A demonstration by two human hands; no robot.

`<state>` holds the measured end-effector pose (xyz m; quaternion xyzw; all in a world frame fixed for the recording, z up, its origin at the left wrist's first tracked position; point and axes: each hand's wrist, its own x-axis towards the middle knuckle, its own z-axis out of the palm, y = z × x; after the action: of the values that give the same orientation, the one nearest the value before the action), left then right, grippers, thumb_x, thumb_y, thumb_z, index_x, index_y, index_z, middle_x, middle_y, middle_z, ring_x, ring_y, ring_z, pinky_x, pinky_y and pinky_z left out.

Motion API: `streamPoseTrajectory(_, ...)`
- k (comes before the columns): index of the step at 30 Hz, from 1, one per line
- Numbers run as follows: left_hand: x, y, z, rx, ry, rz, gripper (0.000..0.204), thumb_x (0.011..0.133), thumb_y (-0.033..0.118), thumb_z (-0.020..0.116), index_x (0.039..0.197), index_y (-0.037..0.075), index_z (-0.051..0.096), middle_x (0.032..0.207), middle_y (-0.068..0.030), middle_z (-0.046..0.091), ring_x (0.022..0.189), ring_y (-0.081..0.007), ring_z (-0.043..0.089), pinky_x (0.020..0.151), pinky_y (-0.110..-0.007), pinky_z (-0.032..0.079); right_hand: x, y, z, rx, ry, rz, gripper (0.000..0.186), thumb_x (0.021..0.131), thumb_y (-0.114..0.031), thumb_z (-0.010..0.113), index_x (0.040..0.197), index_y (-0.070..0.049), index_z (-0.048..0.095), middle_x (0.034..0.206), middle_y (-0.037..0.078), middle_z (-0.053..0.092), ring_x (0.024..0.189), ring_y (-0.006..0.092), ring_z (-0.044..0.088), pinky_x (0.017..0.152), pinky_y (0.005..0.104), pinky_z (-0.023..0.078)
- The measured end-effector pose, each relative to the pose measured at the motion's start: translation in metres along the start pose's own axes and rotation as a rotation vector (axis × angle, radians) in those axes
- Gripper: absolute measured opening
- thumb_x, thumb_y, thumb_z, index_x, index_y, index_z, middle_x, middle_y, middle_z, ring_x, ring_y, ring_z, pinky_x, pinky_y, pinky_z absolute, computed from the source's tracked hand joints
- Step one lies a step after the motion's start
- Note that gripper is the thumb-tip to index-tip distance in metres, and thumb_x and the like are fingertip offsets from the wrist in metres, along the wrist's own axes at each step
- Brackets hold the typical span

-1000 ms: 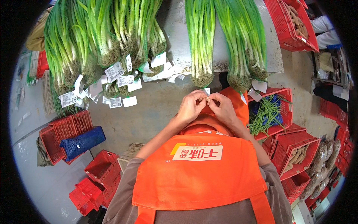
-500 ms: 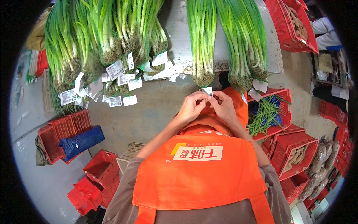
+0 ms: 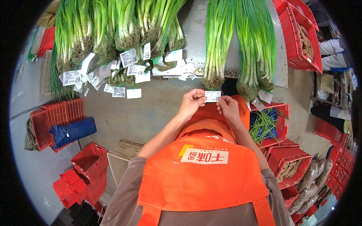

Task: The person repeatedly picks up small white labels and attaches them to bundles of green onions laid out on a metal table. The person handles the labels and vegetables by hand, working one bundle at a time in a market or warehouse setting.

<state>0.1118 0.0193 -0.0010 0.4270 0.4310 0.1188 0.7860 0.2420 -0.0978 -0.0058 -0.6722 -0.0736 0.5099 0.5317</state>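
Note:
My left hand [image 3: 191, 103] pinches the left edge of a small white printed label [image 3: 212, 96]. At the label's right edge, the fingers of my right hand [image 3: 229, 107] are closed on it too, so it is stretched flat between both hands. Just beyond it, a bundle of green onions [image 3: 219, 41] in green netting lies on the metal table, roots toward me. To its right are more netted green onions [image 3: 252, 49], with white tags by the roots. A large pile of tagged green onion bundles [image 3: 124, 26] covers the table's left part.
The metal table [image 3: 192, 34] ends just beyond my hands. A red crate [image 3: 283, 132] of loose green stalks stands at my right, near a red crate [image 3: 296, 179] of tan roots. Stacked red crates [image 3: 90, 162] and a beige crate [image 3: 124, 150] stand at my left.
The label, mostly covered by my fingers before, now lies flat and visible between my hands, which have drawn a little apart. The view has shifted, so the table's things appear further right.

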Motion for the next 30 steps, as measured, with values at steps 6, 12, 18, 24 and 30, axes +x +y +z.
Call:
streamPoseTrajectory(6, 0.000, -0.008, -0.001, 0.052, 0.014, 0.114, 0.014, 0.082, -0.001, 0.059, 0.095, 0.002, 0.060, 0.082, -0.0023, 0.063, 0.070, -0.0078, 0.057, 0.062, -0.021, 0.048, 0.002, -0.003, 0.003, -0.048, 0.008, 0.016, 0.019, 0.087, -0.014, 0.056, 0.094, 0.003, 0.055, 0.071, 0.004, 0.058, 0.053, 0.0065, 0.050, 0.044, 0.0207, 0.039)
streamPoseTrajectory(12, -0.011, 0.007, -0.002, -0.005, -0.035, 0.042, 0.018, 0.085, -0.001, 0.054, 0.103, -0.001, 0.060, 0.089, -0.0059, 0.064, 0.073, -0.0098, 0.059, 0.066, -0.023, 0.050, 0.000, -0.001, 0.003, 0.010, -0.006, 0.026, 0.022, 0.087, -0.016, 0.057, 0.096, 0.004, 0.055, 0.070, 0.003, 0.058, 0.053, 0.0062, 0.049, 0.044, 0.0203, 0.038)
streamPoseTrajectory(18, -0.015, 0.009, -0.005, -0.035, -0.058, -0.012, 0.020, 0.085, -0.001, 0.054, 0.104, 0.000, 0.060, 0.090, -0.0064, 0.064, 0.077, -0.0113, 0.060, 0.069, -0.023, 0.052, -0.002, -0.002, 0.001, 0.050, -0.024, 0.003, 0.023, 0.087, -0.016, 0.057, 0.096, 0.005, 0.054, 0.070, 0.004, 0.057, 0.054, 0.0060, 0.049, 0.045, 0.0206, 0.039)
streamPoseTrajectory(24, -0.014, 0.009, -0.003, -0.018, -0.052, -0.012, 0.020, 0.084, -0.001, 0.057, 0.103, 0.000, 0.060, 0.090, -0.0059, 0.065, 0.077, -0.0111, 0.061, 0.069, -0.023, 0.052, -0.002, -0.005, -0.001, 0.078, -0.036, 0.001, 0.021, 0.087, -0.015, 0.057, 0.094, 0.005, 0.055, 0.070, 0.004, 0.057, 0.054, 0.0066, 0.049, 0.045, 0.0206, 0.039)
streamPoseTrajectory(30, -0.003, 0.004, 0.006, 0.031, 0.016, 0.014, 0.016, 0.082, 0.000, 0.060, 0.098, 0.001, 0.061, 0.085, -0.0024, 0.064, 0.072, -0.0073, 0.057, 0.066, -0.021, 0.047, 0.000, -0.001, 0.000, -0.118, -0.029, -0.100, 0.016, 0.085, -0.013, 0.058, 0.091, 0.001, 0.059, 0.071, 0.003, 0.058, 0.058, 0.0084, 0.051, 0.051, 0.0229, 0.042)
